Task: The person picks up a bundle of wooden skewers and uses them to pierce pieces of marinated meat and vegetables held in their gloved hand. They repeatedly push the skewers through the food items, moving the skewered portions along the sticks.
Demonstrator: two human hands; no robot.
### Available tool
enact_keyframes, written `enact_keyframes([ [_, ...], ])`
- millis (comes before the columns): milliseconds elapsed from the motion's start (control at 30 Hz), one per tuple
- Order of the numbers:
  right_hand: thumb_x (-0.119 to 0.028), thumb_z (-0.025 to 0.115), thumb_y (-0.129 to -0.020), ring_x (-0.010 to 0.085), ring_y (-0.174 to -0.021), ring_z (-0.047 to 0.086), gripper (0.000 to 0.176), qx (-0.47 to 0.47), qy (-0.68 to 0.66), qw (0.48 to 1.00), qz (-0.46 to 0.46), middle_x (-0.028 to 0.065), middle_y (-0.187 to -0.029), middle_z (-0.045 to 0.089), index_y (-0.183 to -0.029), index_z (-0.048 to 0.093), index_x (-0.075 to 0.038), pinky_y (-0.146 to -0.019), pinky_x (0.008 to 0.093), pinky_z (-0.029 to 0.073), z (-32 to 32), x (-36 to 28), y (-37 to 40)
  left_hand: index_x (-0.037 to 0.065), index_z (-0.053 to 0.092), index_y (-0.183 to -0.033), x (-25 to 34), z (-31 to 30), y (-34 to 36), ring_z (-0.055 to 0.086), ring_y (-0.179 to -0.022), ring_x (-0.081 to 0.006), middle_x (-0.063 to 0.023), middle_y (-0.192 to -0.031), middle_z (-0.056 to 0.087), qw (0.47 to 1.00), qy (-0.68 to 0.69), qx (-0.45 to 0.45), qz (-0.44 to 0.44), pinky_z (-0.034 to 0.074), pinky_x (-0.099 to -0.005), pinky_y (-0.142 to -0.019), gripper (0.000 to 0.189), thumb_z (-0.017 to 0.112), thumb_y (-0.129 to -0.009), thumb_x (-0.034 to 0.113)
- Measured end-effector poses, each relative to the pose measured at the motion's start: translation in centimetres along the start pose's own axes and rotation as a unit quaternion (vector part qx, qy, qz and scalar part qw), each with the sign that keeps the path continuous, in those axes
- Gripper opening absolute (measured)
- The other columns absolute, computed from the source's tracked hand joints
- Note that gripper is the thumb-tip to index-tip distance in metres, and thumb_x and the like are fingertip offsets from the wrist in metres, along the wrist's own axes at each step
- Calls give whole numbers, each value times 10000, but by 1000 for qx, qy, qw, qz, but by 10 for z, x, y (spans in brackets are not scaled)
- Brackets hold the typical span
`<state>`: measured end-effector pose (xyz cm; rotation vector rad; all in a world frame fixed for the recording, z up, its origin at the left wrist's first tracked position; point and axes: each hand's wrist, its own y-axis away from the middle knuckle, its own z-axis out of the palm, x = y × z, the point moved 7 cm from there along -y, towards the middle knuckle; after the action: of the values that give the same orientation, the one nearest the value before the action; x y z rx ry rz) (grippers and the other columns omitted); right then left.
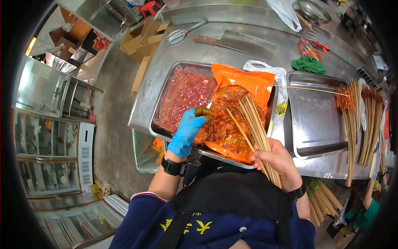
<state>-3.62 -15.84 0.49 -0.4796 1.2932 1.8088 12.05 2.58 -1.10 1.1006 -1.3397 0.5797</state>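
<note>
My left hand point(187, 129), in a blue glove, has its fingers closed around a glossy greenish-brown piece of food point(203, 111). It is over the left edge of the marinated meat point(224, 130), which is red-orange and lies in an opened orange bag point(253, 79). Bare, my right hand point(278, 159) grips a thick bundle of wooden skewers point(258, 135), their upper ends over the meat. One skewer is angled apart from the others. Bag and meat sit in a metal tray point(164, 93), beside a clear bag of raw red meat point(188, 97).
Right of the tray stands a second metal tray point(317, 154), with loaded skewers point(350, 124) along its right side. A cleaver point(244, 43) and scissors point(182, 34) lie at the back. A green cloth point(308, 64) is behind the second tray. At far right is another person's green sleeve point(367, 216).
</note>
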Motion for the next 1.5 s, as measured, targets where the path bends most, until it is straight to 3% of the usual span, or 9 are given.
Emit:
enact_keyframes([
  [33, -16, 573, -730, 132, -544, 577, 175, -3, 1, 1000, -2, 98, -705, 587, -884, 492, -1, -472, 225, 467, 0, 0, 0, -48, 583, -962, 2, 0, 3, 568, -759, -131, -74, -868, 610, 993, 114, 2, -14, 450, -234, -687, 222, 509, -763, 18],
  [200, -14, 567, -736, 133, -545, 579, 167, -15, 15, 1000, 2, 103, -709, 591, -884, 493, 2, -474, 226, 469, 4, 1, -2, -57, 584, -964, 15, 10, 6, 566, -763, -132, -77, -857, 609, 993, 114, 9, 1, 449, -242, -698, 216, 488, -779, 0],
  [367, -13, 562, -744, 136, -548, 583, 160, -21, 5, 1000, -12, 109, -715, 596, -888, 495, 6, -479, 230, 475, 2, 3, -1, -53, 587, -958, 44, 26, 11, 544, -757, -106, -67, -838, 612, 958, -240, 48, 150, 439, -242, -686, 192, 493, -793, -22],
  [533, -13, 555, -752, 138, -554, 587, 153, -32, 24, 999, -6, 110, -718, 596, -889, 493, 12, -481, 231, 479, 4, 4, -2, -48, 577, -939, 52, 20, 9, 551, -756, -112, -70, -843, 605, 981, -95, 72, 152, 452, -239, -673, 175, 483, -796, -10],
  [600, -12, 552, -754, 139, -556, 588, 150, -33, 26, 999, -3, 111, -720, 596, -890, 493, 14, -482, 231, 481, 5, 3, -3, -34, 552, -982, 40, 14, 1, 566, -782, -131, -69, -872, 594, 991, 75, 41, 107, 467, -250, -687, 201, 458, -811, 16],
  [900, -20, 546, -760, 137, -551, 586, 145, -39, 36, 999, -10, 119, -726, 596, -887, 489, 21, -488, 236, 486, 5, 3, -4, -7, 515, -1044, 41, 1, -4, 586, -839, -184, -87, -961, 576, 958, 250, 85, 110, 500, -296, -716, 247, 407, -862, 119],
  [1067, -11, 547, -753, 135, -549, 585, 147, -24, 26, 999, -9, 120, -728, 596, -886, 490, 17, -492, 234, 490, 3, 3, -2, -3, 505, -1060, 50, -6, -8, 591, -842, -199, -101, -971, 569, 956, 240, 79, 147, 496, -299, -740, 248, 419, -847, 90],
  [1233, -16, 550, -752, 132, -545, 583, 151, -29, 13, 999, -16, 119, -730, 596, -887, 489, 14, -489, 232, 489, 5, 2, 0, -20, 493, -1065, 37, 10, -6, 567, -814, -155, -72, -937, 569, 970, 219, 47, 95, 465, -259, -746, 335, 476, -732, -50],
  [1500, -26, 544, -759, 125, -548, 579, 139, -34, 27, 999, -15, 111, -729, 594, -881, 488, 8, -492, 227, 488, 6, 2, -3, -17, 516, -1037, 39, 22, -2, 575, -856, -179, -108, -973, 571, 967, 226, 34, 112, 472, -279, -757, 257, 432, -794, -8],
])
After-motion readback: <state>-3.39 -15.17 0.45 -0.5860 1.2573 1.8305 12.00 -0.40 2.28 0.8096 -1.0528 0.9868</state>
